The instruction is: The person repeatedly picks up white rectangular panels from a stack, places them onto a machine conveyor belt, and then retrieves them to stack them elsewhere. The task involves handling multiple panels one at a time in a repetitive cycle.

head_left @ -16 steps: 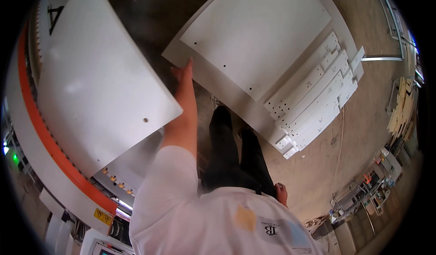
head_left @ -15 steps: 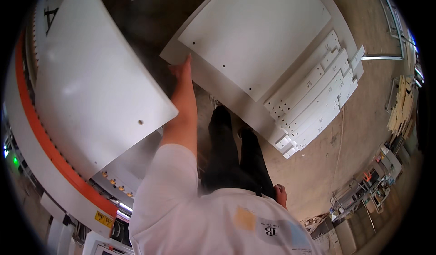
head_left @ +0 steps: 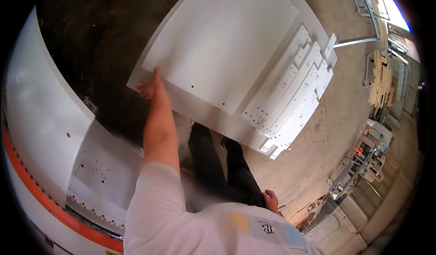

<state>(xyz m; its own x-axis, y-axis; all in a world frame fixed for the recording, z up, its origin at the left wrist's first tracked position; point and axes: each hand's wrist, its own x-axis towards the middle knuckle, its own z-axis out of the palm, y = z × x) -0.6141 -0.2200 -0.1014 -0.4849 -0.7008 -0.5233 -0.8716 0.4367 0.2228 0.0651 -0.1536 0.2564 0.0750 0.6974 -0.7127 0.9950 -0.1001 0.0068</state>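
Note:
My left hand [head_left: 152, 86] is stretched forward to the near-left corner of a stack of white panels. Its thumb lies at the edge of the upper white panel [head_left: 218, 41], which has dark drilled holes. The other fingers are spread over the border of the larger panel [head_left: 195, 107] beneath. The hand appears to touch the stack without a closed grip. Down beside my right thigh hangs my right hand [head_left: 271, 201], its fingers curled in with nothing visible in them. Several narrow drilled white strips [head_left: 290, 91] lie in overlapping rows on the right side of the large panel.
At the left, another white board [head_left: 43, 114] rests on a machine with an orange band [head_left: 50, 205] and a row of brass-coloured fittings. A metal frame [head_left: 356, 41] stands beyond the stack. Wooden strips [head_left: 380, 80] and a cluttered bench [head_left: 363, 159] are at the right.
My view has swung toward the right, so the machine and its board sit farther left. My left hand has moved from just off the panel stack's edge onto its corner. The right hand stays low.

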